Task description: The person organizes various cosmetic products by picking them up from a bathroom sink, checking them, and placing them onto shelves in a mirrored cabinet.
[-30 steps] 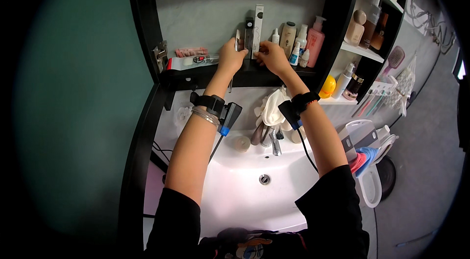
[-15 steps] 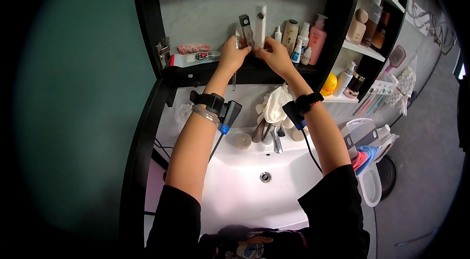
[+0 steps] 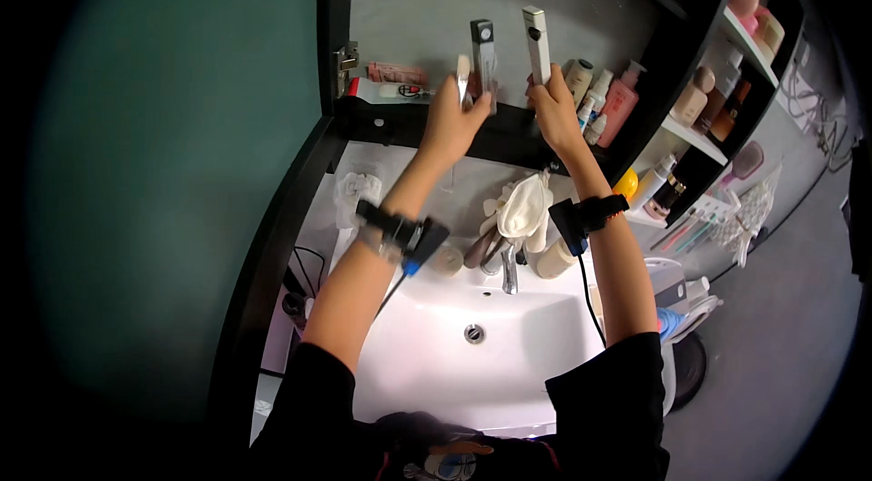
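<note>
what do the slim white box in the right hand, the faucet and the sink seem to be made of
Slim white box: probably thin cardboard with a smooth finish, judging by its flat faces and crisp edges.
Faucet: likely chrome-plated metal, polished, given its bright silvery highlights.
Sink: glossy white, perhaps glazed ceramic from its smooth sheen, though resin is possible.

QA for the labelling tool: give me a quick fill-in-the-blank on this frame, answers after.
1. The right hand holds a slim box coloured ____.
2. The dark box is held by the ____ hand.
3. Both short sleeves are ____.

Missing words: white; left; black.
</note>
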Motion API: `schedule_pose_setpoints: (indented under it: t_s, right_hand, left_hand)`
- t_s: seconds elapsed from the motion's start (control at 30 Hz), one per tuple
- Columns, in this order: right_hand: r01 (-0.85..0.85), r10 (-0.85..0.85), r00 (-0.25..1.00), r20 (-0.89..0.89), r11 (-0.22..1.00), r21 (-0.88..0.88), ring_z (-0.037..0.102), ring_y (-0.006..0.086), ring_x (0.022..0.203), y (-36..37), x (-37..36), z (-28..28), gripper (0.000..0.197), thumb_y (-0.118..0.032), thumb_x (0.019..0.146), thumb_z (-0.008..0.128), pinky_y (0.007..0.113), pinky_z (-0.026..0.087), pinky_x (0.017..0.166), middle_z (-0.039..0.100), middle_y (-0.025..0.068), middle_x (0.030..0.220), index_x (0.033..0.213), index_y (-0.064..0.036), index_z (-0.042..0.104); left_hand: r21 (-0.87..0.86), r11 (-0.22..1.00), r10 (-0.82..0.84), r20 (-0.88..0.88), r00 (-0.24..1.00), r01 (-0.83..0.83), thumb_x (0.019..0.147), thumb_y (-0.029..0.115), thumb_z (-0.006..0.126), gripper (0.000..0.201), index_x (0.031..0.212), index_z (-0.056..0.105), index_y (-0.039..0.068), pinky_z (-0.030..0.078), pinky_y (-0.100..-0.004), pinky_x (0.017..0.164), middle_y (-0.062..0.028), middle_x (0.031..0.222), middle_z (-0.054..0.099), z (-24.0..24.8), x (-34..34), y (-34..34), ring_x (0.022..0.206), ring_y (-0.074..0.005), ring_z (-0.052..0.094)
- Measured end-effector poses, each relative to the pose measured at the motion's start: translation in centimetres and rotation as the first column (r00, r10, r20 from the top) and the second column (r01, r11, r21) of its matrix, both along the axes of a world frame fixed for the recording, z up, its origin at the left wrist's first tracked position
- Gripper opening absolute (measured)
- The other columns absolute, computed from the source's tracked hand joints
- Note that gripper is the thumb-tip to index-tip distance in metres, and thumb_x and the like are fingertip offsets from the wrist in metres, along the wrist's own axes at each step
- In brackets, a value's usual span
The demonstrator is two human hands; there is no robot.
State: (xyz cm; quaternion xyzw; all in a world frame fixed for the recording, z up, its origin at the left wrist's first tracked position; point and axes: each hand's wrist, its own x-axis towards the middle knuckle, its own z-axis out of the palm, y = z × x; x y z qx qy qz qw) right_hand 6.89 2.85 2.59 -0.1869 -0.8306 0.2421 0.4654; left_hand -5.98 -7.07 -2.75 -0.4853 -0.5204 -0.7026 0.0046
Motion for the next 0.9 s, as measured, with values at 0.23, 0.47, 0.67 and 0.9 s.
schedule_pose_setpoints:
  t_s: [0.23,0.47,0.67,0.9]
  right_hand:
    - [-0.100,0.060,0.978,0.202,0.976,0.194,0.059,0.0335,0.069,-2.4,-2.6,-0.2,0.035,-0.032,0.079,0.061,0.039,0.044,0.064,0.058,0.0208,0.071,0.082,0.0024,0.058]
    - [-0.047,0.028,0.903,0.428,0.998,0.035,0.061,0.0344,0.075,-1.3,-5.8,-0.5,0.048,-0.041,0.076,0.063,0.039,0.046,0.069,0.062,0.0226,0.076,0.087,0.0053,0.062]
    - [0.088,-0.048,0.838,0.544,0.995,-0.049,0.060,0.0341,0.087,0.6,-7.4,-0.6,0.057,-0.048,0.069,0.068,0.039,0.047,0.075,0.062,0.0231,0.089,0.091,0.0043,0.062]
    - [-0.022,-0.003,0.846,0.534,0.999,0.040,0.061,0.0294,0.082,0.4,-7.7,-0.8,0.053,-0.035,0.064,0.076,0.036,0.046,0.074,0.063,0.0186,0.086,0.095,0.0055,0.059]
  left_hand:
    - [0.041,0.929,-0.333,0.524,0.784,0.367,0.087,0.012,0.055,0.018,0.100,0.045,0.004,0.033,-0.0189,0.044,0.0024,0.071,0.049,-8.3,5.3,-10.8,0.051,-0.0029,0.041]
    - [0.025,0.917,-0.284,0.741,0.609,0.398,0.087,0.003,0.049,0.029,0.112,0.036,0.007,0.025,-0.0167,0.039,0.0026,0.069,0.046,-14.4,7.7,-14.4,0.047,-0.0005,0.035]
    - [-0.001,0.919,-0.241,0.790,0.564,0.395,0.083,0.000,0.054,0.021,0.100,0.046,0.008,0.020,-0.0181,0.037,0.0023,0.069,0.045,-15.6,7.7,-16.0,0.045,-0.0011,0.031]
    - [-0.042,0.938,-0.182,0.785,0.592,0.345,0.083,0.000,0.054,0.020,0.100,0.046,0.007,0.024,-0.0181,0.039,-0.0003,0.073,0.046,-15.7,8.0,-17.0,0.048,-0.0032,0.036]
